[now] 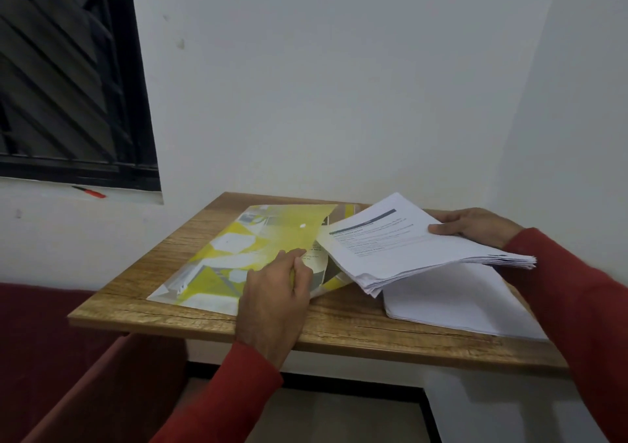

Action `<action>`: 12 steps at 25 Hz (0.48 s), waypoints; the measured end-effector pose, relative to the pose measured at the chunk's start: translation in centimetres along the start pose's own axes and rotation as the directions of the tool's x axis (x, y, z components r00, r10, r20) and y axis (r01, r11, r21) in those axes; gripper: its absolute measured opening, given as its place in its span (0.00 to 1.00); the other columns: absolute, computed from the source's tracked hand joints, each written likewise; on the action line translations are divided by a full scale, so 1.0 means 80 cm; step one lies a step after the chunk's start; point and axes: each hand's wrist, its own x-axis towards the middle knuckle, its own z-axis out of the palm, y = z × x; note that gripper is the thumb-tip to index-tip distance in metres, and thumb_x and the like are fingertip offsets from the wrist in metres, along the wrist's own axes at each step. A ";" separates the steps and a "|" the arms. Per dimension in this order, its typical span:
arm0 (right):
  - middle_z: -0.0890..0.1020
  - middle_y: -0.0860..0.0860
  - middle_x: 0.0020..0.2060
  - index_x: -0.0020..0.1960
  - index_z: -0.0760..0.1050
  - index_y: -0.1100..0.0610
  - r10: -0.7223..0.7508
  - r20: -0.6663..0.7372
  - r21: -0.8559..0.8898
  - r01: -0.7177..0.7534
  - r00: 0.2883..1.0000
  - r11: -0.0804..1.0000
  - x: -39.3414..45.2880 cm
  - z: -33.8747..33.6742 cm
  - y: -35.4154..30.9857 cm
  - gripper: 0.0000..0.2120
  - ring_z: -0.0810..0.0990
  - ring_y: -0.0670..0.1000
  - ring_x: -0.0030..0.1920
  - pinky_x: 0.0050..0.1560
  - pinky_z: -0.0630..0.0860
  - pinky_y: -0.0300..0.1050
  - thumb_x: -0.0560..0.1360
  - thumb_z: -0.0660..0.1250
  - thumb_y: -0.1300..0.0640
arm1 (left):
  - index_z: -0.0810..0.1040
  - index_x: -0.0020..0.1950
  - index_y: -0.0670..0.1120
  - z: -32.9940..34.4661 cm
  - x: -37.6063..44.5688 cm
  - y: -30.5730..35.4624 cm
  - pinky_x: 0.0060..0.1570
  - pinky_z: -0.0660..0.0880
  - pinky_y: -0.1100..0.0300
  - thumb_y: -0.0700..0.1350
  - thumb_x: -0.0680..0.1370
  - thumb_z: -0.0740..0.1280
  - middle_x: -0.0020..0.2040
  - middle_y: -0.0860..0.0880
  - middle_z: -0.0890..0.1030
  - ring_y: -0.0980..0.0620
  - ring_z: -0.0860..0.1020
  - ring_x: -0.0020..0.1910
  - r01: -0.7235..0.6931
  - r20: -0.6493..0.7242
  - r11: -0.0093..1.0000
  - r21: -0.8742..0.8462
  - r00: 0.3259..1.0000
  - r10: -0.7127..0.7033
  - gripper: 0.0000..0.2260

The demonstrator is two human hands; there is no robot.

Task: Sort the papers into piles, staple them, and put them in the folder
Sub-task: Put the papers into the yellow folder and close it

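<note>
Red sleeves (238,385) are framing the bottom of the shot as I am sitting at a small wooden table (210,317) pushed into a white corner. At about nine o'clock on the tabletop, a yellow-and-white patterned plastic folder (231,255) is lying flat, its snap button (302,226) showing as a pale dot near the far edge. I am pressing my left hand (272,293) down on the folder's near right corner, fingers together and pinching at the flap where it is opening toward three o'clock.

At three o'clock, I am holding a thick stack of printed papers (407,249) in my right hand (475,227) — thumb on top, fingers curled underneath the far edge. The stack is tilting, its left corner dipping toward the folder's open mouth and touching or just beside the flap; I cannot tell which. The top sheet is carrying a dark header bar and lines of text too blurred to read.

Beneath the raised stack, at about four o'clock, a second pile of plain white sheets (452,303) is resting flat on the table, its near corner jutting past the table edge.

At ten o'clock, a dark barred window (68,75) is filling the wall — a red-handled tool (91,192) is lying on its sill.
</note>
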 end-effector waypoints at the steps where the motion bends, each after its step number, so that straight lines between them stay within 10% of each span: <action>1: 0.86 0.45 0.49 0.61 0.81 0.45 0.003 -0.015 0.007 -0.003 1.000 1.000 0.006 0.006 -0.001 0.17 0.84 0.45 0.46 0.59 0.77 0.39 0.76 0.69 0.62 | 0.81 0.62 0.48 0.001 -0.001 0.000 0.60 0.74 0.44 0.51 0.80 0.54 0.56 0.49 0.85 0.46 0.80 0.59 -0.005 0.015 1.000 0.023 1.000 0.005 0.20; 5: 0.85 0.47 0.37 0.61 0.80 0.55 0.021 -0.120 0.141 -0.004 0.993 0.990 0.029 0.038 -0.008 0.15 0.83 0.43 0.31 0.34 0.79 0.32 0.77 0.68 0.67 | 0.79 0.64 0.50 0.007 -0.001 -0.004 0.72 0.61 0.39 0.53 0.80 0.50 0.63 0.50 0.82 0.50 0.71 0.71 -0.023 0.070 0.994 0.102 0.997 0.016 0.22; 12: 0.82 0.57 0.47 0.62 0.78 0.64 0.013 -0.298 0.132 0.027 0.955 0.991 0.059 0.093 -0.029 0.14 0.81 0.52 0.40 0.47 0.78 0.44 0.76 0.69 0.66 | 0.80 0.63 0.50 0.017 0.000 -0.007 0.70 0.62 0.33 0.55 0.78 0.47 0.66 0.52 0.79 0.49 0.70 0.73 -0.083 0.107 0.978 0.190 0.992 0.064 0.26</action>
